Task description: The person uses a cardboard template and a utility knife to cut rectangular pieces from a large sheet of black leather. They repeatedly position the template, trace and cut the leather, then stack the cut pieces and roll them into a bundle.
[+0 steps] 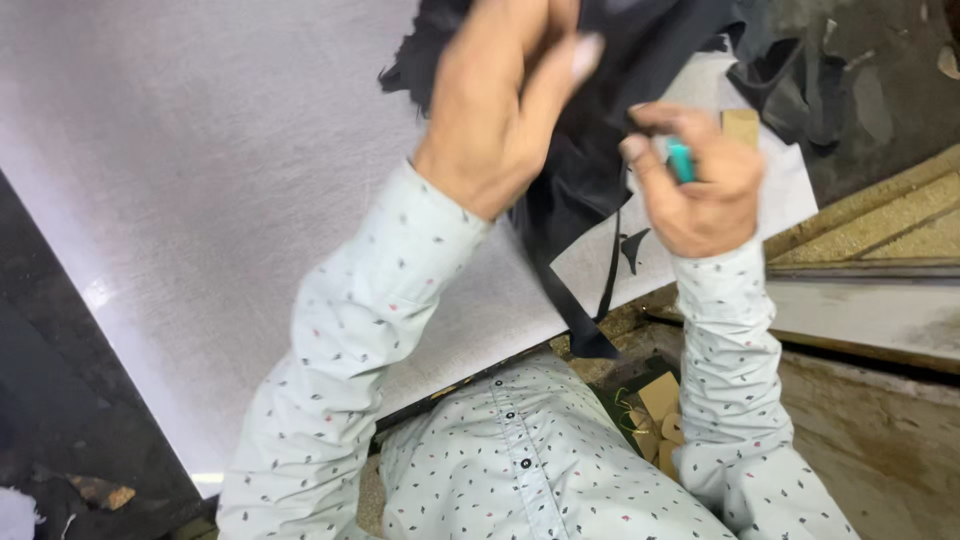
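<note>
Nearest the camera, below the near edge of the bench (200, 200), is the person's pale dotted shirt (520, 470), with brown cardboard scraps (655, 415) beside it on the right. Past that edge, the right hand (700, 180) is curled with its fingers pressed around a small teal tool (681, 160), beside a dangling strip of the black cloth (590, 150). Farther in, the left hand (500, 100) grips the bunched black cloth, fingers pressed together, over the bench's grey felt near its right edge.
</note>
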